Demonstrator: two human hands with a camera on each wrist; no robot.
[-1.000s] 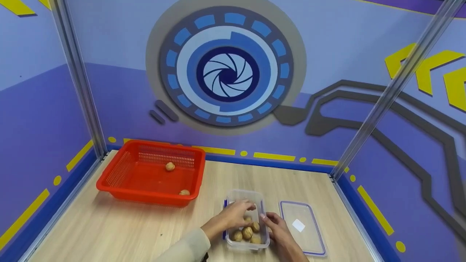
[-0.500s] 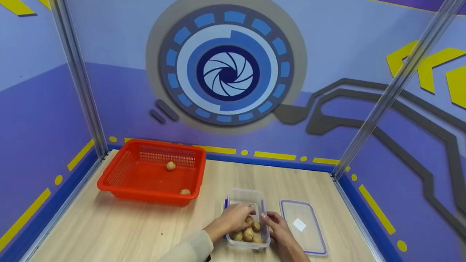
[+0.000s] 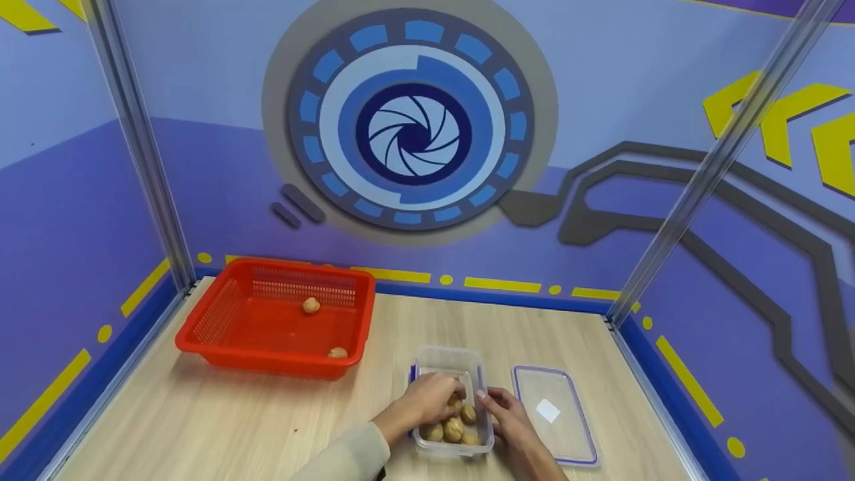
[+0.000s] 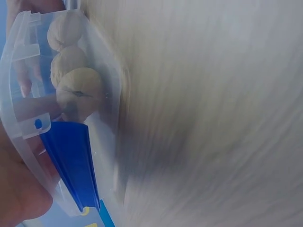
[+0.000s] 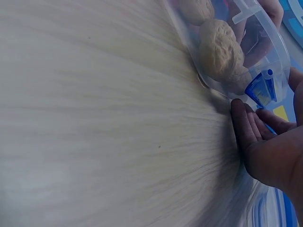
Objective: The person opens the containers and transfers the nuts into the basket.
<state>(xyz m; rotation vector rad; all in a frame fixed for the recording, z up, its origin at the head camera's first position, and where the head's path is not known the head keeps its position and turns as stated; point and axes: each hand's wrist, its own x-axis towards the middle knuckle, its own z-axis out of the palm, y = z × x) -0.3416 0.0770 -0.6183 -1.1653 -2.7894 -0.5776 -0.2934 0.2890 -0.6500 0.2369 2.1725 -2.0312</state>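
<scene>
A clear plastic food container [image 3: 457, 451] stands on the table with several walnuts [image 3: 453, 429] toward its near end. My left hand [image 3: 431, 397] reaches inside, its fingers curled down round a walnut [image 3: 456, 404] that they partly hide. Through the container wall in the left wrist view, a fingertip shows beside a walnut [image 4: 79, 92], above the blue latch [image 4: 73, 161]. My right hand [image 3: 511, 417] rests against the container's right side, with the thumb at the rim. Its fingers [image 5: 244, 125] lie fairly straight beside the hanging latch [image 5: 261, 90] in the right wrist view.
The clear lid [image 3: 564, 427], edged in blue with a white sticker [image 3: 548, 410], lies flat to the right of the container. A red basket [image 3: 274, 363] at the back left holds two walnuts [image 3: 311, 305]. Printed panels [image 3: 407, 260] and metal posts enclose the table.
My left hand's fingers have lowered and curled in at the walnut inside the container. My right hand has stayed at the container's side.
</scene>
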